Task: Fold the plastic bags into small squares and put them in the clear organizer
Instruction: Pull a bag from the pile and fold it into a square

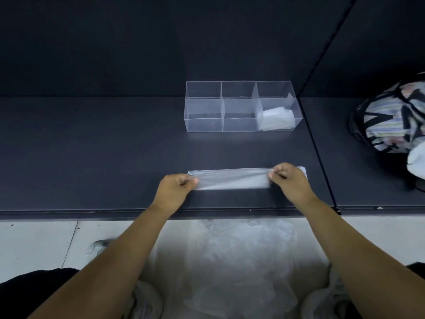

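A translucent plastic bag (232,179), folded into a long narrow strip, lies across the dark shelf (92,157) near its front edge. My left hand (176,188) pinches the strip's left end. Near the right end, my right hand (288,179) pinches it with curled fingers, and a short white tip sticks out beyond that hand. Behind the strip stands the clear organizer (204,122) with several compartments. Its front right compartment holds folded bags (276,119).
A heap of loose translucent bags (230,261) lies on the pale tiled floor below the shelf edge, between my knees. A patterned fabric bag (393,118) sits on the adjoining shelf section at the right, past a dark divider line.
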Available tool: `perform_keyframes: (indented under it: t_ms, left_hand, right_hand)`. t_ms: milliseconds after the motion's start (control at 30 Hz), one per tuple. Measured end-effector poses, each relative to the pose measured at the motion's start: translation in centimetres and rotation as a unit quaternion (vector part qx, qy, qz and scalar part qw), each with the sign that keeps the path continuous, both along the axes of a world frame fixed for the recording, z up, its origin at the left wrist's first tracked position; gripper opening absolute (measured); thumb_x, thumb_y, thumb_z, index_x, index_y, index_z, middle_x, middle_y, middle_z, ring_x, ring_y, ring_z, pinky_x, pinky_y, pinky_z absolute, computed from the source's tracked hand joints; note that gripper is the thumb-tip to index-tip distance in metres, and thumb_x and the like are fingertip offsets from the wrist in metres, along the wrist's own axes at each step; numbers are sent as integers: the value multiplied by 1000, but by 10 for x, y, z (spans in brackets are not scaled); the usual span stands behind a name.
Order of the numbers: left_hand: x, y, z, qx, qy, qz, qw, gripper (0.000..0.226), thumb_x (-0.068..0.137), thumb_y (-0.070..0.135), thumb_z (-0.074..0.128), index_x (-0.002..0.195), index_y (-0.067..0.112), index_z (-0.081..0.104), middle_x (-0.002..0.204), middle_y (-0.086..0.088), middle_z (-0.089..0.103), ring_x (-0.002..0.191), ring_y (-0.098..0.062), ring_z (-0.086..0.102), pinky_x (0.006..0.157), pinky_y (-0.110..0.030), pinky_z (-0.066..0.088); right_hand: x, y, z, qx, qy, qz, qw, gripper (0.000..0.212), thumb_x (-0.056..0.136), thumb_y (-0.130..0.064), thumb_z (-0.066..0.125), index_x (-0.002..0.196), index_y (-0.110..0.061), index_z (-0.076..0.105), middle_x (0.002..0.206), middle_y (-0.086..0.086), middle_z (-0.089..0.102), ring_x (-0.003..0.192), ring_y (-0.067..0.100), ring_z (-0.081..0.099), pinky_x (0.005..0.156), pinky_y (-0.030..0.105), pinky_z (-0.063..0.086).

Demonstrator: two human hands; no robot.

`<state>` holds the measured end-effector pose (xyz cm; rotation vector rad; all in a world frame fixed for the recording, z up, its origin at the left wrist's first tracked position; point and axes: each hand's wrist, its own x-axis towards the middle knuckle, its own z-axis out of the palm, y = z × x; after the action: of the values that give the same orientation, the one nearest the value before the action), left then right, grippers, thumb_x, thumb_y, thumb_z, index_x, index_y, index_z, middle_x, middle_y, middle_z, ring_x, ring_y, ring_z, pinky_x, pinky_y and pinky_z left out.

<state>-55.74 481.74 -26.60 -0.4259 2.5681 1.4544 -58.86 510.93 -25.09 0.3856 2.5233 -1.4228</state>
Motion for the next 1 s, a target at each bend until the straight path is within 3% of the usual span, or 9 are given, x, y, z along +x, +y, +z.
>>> perform_keyframes:
  t_ms: [67, 267, 367, 433, 567, 633, 767, 867, 1000]
  left_hand:
    - [-3, 5, -1, -8, -10, 37, 999, 14, 87, 25, 69, 90, 14, 77, 86, 4, 73, 82, -6, 65, 66, -4, 41]
    - [2, 19, -1, -129, 26, 112, 985, 13, 88, 22, 66, 96, 12, 71, 88, -2, 72, 87, -23, 65, 82, -32, 49]
    - [10, 33, 1, -242, 124, 108, 956, 21, 88, 14, 65, 109, 9, 66, 102, -11, 64, 97, -33, 56, 86, -42, 44]
    - [17, 46, -4, -278, 216, 17, 936, 24, 89, 6, 61, 112, 4, 66, 113, -16, 62, 104, -37, 57, 93, -45, 45]
    - [30, 62, -23, -316, 149, -196, 916, 52, 103, 32, 32, 149, 8, 28, 158, -7, 20, 148, -22, 10, 120, -34, -1]
    - [34, 59, -33, -368, 100, -220, 898, 62, 102, 45, 16, 153, 12, 5, 161, -3, -3, 147, -18, -10, 117, -31, -14]
    - [37, 55, -39, -418, 77, -246, 871, 68, 88, 52, -14, 145, 15, -22, 156, -2, -22, 142, -20, -26, 114, -33, -21]
    - [37, 55, -39, -404, 75, -231, 882, 74, 87, 56, -10, 148, 15, -13, 157, -3, -16, 144, -21, -21, 115, -34, -17]
    - [35, 55, -37, -417, 74, -235, 875, 75, 90, 56, -4, 152, 14, 0, 161, -5, -1, 147, -27, -7, 119, -39, -6]
  right_hand:
    - [-3, -4, -7, 6, 18, -40, 999, 6, 90, -5, 60, 84, -7, 60, 64, -2, 67, 56, -3, 59, 56, 3, 41]
    - [-6, -10, -16, 58, 21, -69, 996, 7, 89, -6, 58, 85, -10, 62, 79, 5, 70, 74, 18, 63, 63, 22, 44]
    - [-5, -11, -17, 73, 17, -71, 995, 8, 90, -5, 55, 90, -9, 62, 83, 7, 68, 81, 24, 63, 68, 25, 45]
    - [-1, -14, -13, 87, 13, -71, 994, 12, 91, -3, 53, 97, -7, 62, 89, 8, 66, 90, 29, 63, 75, 30, 47]
    - [17, -43, -4, 321, 165, -44, 931, 30, 78, 2, 59, 106, -9, 65, 109, 16, 58, 100, 36, 55, 88, 41, 43]
    - [27, -72, -4, 288, 236, 58, 926, 38, 79, 0, 59, 115, -9, 63, 121, 16, 55, 110, 35, 53, 97, 43, 41]
    - [37, -107, -30, 259, 152, 302, 905, 50, 104, -29, 30, 151, -15, 23, 160, 4, 16, 148, 18, 7, 121, 34, 2]
    - [32, -82, -48, 334, 120, 306, 883, 59, 102, -45, 20, 153, -19, 3, 162, -1, -3, 148, 14, -10, 119, 34, -12]
    - [24, -16, -53, 410, 82, 236, 877, 69, 99, -54, 18, 153, -18, -3, 161, 1, -8, 147, 17, -12, 118, 35, -12]
